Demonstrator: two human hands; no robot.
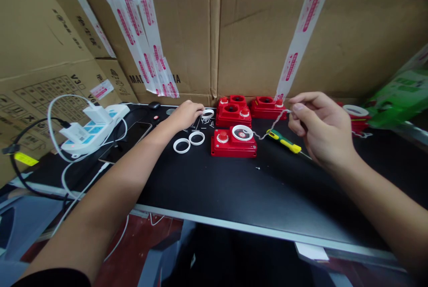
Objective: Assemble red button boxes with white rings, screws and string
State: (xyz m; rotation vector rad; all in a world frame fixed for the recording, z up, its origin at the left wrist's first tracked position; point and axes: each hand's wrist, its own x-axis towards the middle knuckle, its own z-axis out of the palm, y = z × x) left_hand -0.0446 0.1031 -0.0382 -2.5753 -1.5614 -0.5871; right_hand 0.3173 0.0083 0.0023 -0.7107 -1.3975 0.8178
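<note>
My right hand (323, 129) pinches the end of a thin, light-coloured chain (277, 120) between thumb and forefinger. That chain runs to a red box (233, 148) with a red round knob and a white ring (242, 133) on its top. My left hand (188, 115) reaches to a pile of small screws (206, 122), beside another white ring (207, 113). Its fingers are bent together, and anything between them is hidden. Two loose white rings (196, 138) lie nearer to me. Below the right hand rests a green and yellow screwdriver (284, 141). One screw (257, 168) lies apart.
More red boxes (234, 120) stand at the back against cardboard (254, 33). On the left are a white power strip (96, 131) with cables and a dark phone (132, 140). A green bag (397, 95) stands at the right. The black table's metal edge (214, 221) runs in front.
</note>
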